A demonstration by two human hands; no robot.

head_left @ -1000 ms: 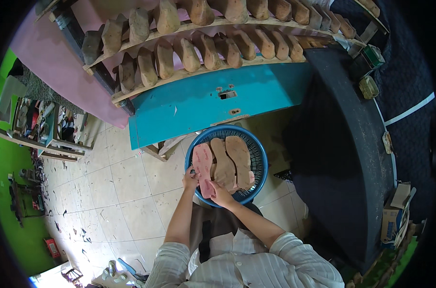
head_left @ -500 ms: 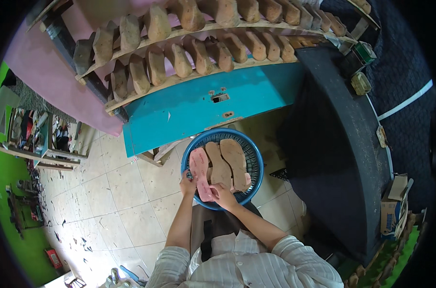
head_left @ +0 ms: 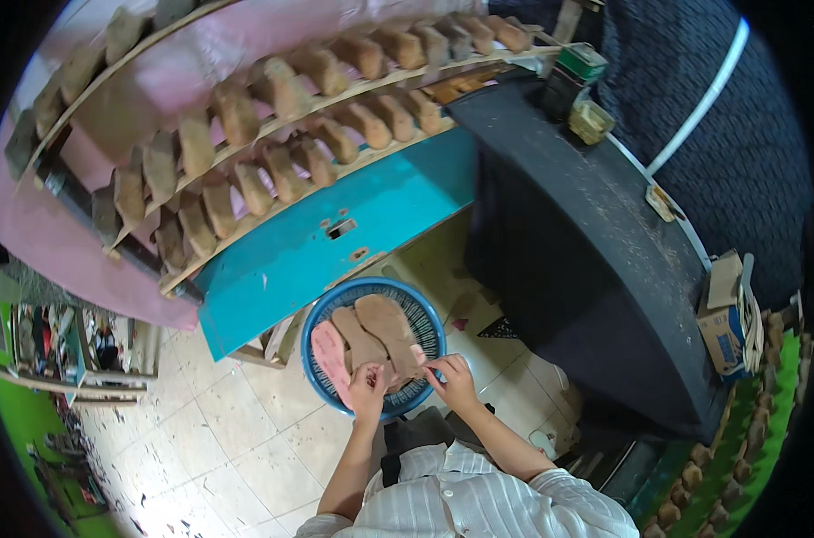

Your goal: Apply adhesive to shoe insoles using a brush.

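A round blue plastic basket [head_left: 438, 325] sits at my lap with several flat shoe insoles in it. A pink insole [head_left: 328, 351] lies at its left side. In the middle is a narrow tan insole [head_left: 360, 339], and on the right a wider brown insole [head_left: 385, 325]. My left hand [head_left: 368, 391] is over the basket's near part by the lower ends of the insoles, fingers curled together; what they hold, if anything, is hidden. At the near right rim, my right hand [head_left: 455, 380] pinches at the brown insole's lower edge, close to a small pink piece [head_left: 417, 353].
Wooden shoe lasts [head_left: 236, 112] stand in rows on shelves above a turquoise board [head_left: 290, 251]. A dark cloth-covered table [head_left: 595, 215] is to the right, with a cardboard box [head_left: 722, 327] near its end. Scraps lie on the tiled floor [head_left: 218, 430].
Both hands have left the pink insole, which now lies in the basket. The left hand has moved inward and the right hand to the basket's right side. My view has turned and shifted right.
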